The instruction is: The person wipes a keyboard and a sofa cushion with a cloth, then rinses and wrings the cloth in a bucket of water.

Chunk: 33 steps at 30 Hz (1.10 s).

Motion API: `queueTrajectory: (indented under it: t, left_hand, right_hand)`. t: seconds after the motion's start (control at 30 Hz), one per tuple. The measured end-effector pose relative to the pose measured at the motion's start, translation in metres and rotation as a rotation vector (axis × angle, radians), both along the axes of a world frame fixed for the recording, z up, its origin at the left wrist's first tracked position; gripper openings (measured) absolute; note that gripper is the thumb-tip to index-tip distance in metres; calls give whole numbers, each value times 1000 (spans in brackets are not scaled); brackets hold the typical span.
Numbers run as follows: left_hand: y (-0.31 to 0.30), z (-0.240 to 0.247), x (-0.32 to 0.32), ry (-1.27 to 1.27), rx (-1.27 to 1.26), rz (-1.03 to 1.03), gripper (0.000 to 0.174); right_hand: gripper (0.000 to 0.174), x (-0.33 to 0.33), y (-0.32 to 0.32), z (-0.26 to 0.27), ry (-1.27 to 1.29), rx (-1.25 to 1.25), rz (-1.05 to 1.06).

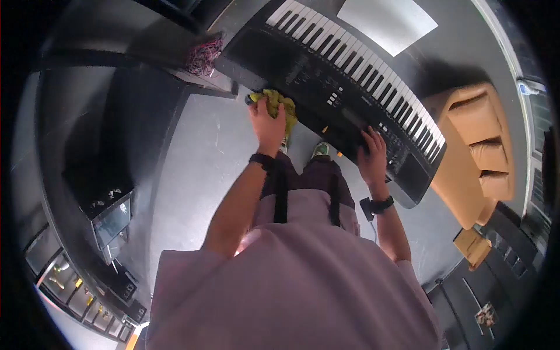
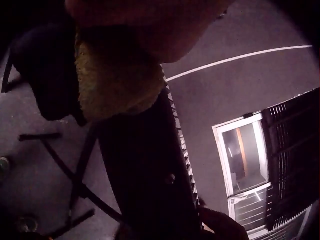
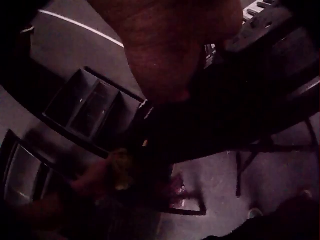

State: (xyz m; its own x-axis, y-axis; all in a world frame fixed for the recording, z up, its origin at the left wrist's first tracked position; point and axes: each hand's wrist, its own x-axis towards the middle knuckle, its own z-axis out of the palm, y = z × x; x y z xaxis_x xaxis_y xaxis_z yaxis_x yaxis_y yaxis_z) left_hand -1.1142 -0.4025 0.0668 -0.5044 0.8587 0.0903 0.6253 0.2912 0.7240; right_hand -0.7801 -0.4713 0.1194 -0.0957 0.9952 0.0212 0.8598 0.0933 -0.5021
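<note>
A black electronic keyboard with white and black keys crosses the upper part of the head view. My left hand grips a yellow-green cloth at the keyboard's near edge, left of its middle. In the left wrist view the cloth bunches under the hand. My right hand rests on the keyboard's near side, right of the middle, its fingers over the panel. The right wrist view is dark; that hand hides part of the keyboard.
A white sheet lies beyond the keys. Pink and dark tangled cords sit at the keyboard's left. A tan sofa stands to the right, a dark cabinet to the left. Crossed stand legs show below the keyboard.
</note>
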Motion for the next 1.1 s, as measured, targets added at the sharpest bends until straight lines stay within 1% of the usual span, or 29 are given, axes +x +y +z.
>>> queueTrajectory:
  t: [0.03,0.07,0.13,0.17,0.23,0.27,0.33,0.37,0.43,0.5,0.53,0.57,0.6,0.63,0.67,0.7,0.73,0.77,0.8,0.83,0.87,0.9,0.97,1.0,1.03,1.1]
  left_hand:
    - [-7,0,14,16,32,-26,45]
    - [-11,6,30,68,-41,-61,47]
    - [-31,13,68,47,-79,-277,42]
    - [-39,16,86,48,-81,-270,42]
    - [-52,22,109,-119,-134,-275,35]
    - [-46,28,105,-110,-135,-271,35]
    - [-38,37,78,-22,-319,-375,32]
    - [-30,19,61,0,-329,-364,32]
    - [2,-10,16,182,-126,-155,33]
    - [23,-8,-44,158,-141,101,34]
    - [33,-15,-80,180,-34,161,29]
    - [47,-21,-105,196,73,220,24]
    - [65,-20,-110,202,79,216,24]
    - [83,-19,-111,-1,224,146,25]
    - [94,-7,-104,-209,364,76,26]
    - [96,3,-84,-288,254,-11,25]
    - [93,13,-50,-366,143,-96,24]
    - [85,7,-22,-294,230,-276,21]
    - [76,7,7,-291,241,-268,21]
    - [66,9,35,-1,308,-533,39]
    - [57,13,46,298,360,-788,61]
    - [56,21,44,303,352,-778,61]
    - [64,44,40,330,121,-668,77]
    - [76,23,17,357,60,-706,87]
    - [87,12,-7,357,58,-717,87]
    - [112,-1,-53,455,161,-692,93]
  right_hand:
    - [56,-1,0,2,3,-5,-9]
    - [60,0,1,3,-25,-3,18]
    - [63,5,0,10,-55,-12,51]
    - [63,10,4,13,-58,-40,62]
    - [64,17,8,14,-55,-70,79]
    - [62,20,9,10,-53,-64,90]
    - [61,24,4,2,-31,-76,104]
    - [60,23,10,-7,-46,-53,103]
    - [59,22,25,-13,-36,3,93]
    - [59,27,20,-7,-51,21,79]
    - [52,24,21,-1,-23,35,46]
    - [52,23,24,-4,-12,41,41]
    - [47,25,29,-7,29,53,47]
    - [41,29,36,-10,63,65,53]
    - [41,34,41,-11,59,68,51]
    - [38,39,45,-13,55,82,58]
    - [36,41,47,-15,51,94,69]
    - [36,41,48,-18,49,97,78]
    - [39,38,50,-23,42,121,71]
    - [42,33,54,-27,39,146,60]
    - [42,30,57,-27,44,151,68]
    - [45,29,60,-29,28,173,43]
    - [47,28,69,-30,18,193,15]
    - [47,29,71,-28,-25,162,3]
    - [47,29,72,-28,-69,130,-11]
    - [47,29,75,-29,-94,111,-27]
